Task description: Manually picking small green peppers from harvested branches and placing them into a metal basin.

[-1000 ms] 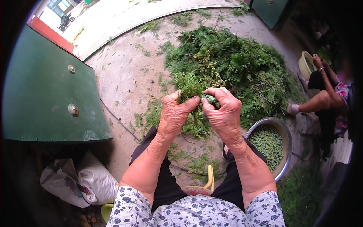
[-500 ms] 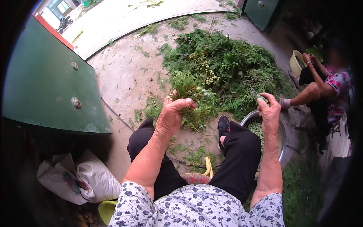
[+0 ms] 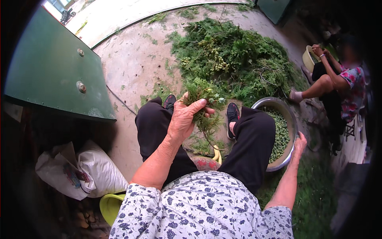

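Observation:
My left hand (image 3: 185, 119) is closed round an evergreen sprig (image 3: 203, 93), thumb on top, above the gap between my knees. Pale green cones (image 3: 217, 98) show at the sprig's right side, and its thin stem hangs below my fingers. Beside my right knee stands a wide metal basin (image 3: 292, 119) holding many small green cones (image 3: 280, 137). My right hand (image 3: 300, 144) grips the basin's right rim; some of its fingers are hidden.
A large heap of cut evergreen branches (image 3: 238, 59) lies ahead of my feet. At right a seated person (image 3: 338, 81) holds a cream basin (image 3: 308, 59). White sacks (image 3: 99, 169) and a yellow-green tub (image 3: 109, 207) are at lower left, below a green metal door (image 3: 51, 75).
My right hand has left the space above the basin, let go of the small green piece it pinched, and come down to the rim. More of the basin now shows. The left hand keeps its sprig.

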